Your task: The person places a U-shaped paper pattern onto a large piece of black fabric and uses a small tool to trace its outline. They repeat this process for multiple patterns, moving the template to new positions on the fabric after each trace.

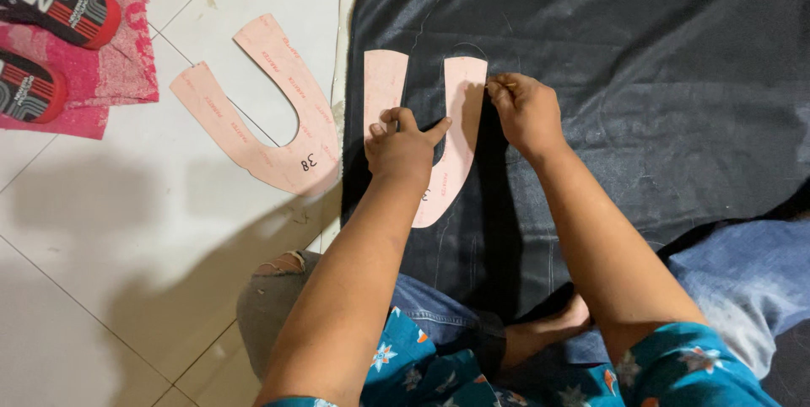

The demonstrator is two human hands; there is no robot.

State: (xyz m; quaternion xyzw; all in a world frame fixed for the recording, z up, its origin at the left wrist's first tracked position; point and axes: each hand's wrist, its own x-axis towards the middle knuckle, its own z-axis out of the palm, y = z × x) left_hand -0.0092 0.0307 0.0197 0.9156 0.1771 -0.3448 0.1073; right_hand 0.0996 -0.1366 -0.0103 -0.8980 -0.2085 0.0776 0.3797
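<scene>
Pink U-shaped paper pattern (460,133) lying flat on a sheet of black shiny fabric (641,78) spread over the floor, open end pointing away from the person. Pressed down near its bend by the left hand (403,145), fingers curled and knuckles up, forefinger stretched out across the gap onto the right-hand limb of the pattern. Pinched in the closed fingers of the right hand (523,107), a thin yellowish marking tool (504,85), tip touching the outer edge of the pattern's right limb, just below its top end. Faint traced outlines visible on the fabric around and above the pattern.

To the left, off the fabric, a second pink U-shaped paper pattern (261,107), larger and tilted, resting on the white tiled floor (101,230). Farther left, at the upper corner, a pair of black and red sandals (51,19) on a pink towel (118,61). Near the bottom edge, bent knees in torn blue jeans (439,314) and a bare foot (548,327) on the fabric.
</scene>
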